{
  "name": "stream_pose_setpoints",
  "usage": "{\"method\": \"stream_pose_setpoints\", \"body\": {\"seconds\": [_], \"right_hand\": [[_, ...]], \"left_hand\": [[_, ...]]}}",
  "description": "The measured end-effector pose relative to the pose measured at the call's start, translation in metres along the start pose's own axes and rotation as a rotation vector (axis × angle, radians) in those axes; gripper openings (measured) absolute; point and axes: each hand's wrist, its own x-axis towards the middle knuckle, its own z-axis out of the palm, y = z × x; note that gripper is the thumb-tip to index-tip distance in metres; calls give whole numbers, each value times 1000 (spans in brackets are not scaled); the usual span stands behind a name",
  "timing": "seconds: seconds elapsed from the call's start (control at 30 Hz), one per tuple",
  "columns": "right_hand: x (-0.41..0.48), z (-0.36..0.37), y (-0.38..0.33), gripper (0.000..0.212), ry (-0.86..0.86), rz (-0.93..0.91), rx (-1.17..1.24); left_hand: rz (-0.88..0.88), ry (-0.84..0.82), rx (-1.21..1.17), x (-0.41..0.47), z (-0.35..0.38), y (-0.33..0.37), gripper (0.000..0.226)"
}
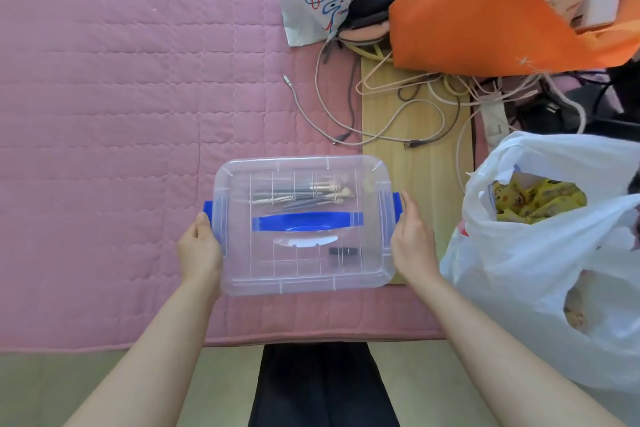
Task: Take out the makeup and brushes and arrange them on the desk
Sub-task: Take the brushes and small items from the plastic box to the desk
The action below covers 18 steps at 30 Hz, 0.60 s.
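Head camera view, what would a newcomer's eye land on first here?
First the clear box with its blue handle, in the middle on the pink quilted mat, with the left hand and right hand at its side latches; brushes show through the lid. Next the orange bag at top right, above a tangle of cables, and the white plastic bag at right.

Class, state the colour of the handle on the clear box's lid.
The handle is blue, clearest in the head view.
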Motion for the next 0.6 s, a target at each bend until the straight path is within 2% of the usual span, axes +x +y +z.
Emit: {"method": "stream_pose_setpoints", "body": {"seconds": [0.07, 0.17, 0.3, 0.4, 0.47, 0.6], "right_hand": [[0, -3, -2, 56, 6, 7, 20], [-5, -10, -13, 61, 62, -93, -28], [-17, -13, -34, 56, 151, -400, -162], [-24, -5, -43, 49, 124, -602, -296], [-31, 4, -49, 44, 52, -650, -341], [-41, 26, -54, 53, -74, -624, -459]], "left_hand": [[5, 33, -22, 2, -1, 1, 24], [172, 130, 72, -9, -3, 3, 35], [635, 60, 239, -34, -3, 2, 40], [910, -72, 393, -43, 5, -5, 41], [993, -121, 513, -48, 13, -8, 37], [1004, -165, 726, -51, 21, -7, 48]]}}
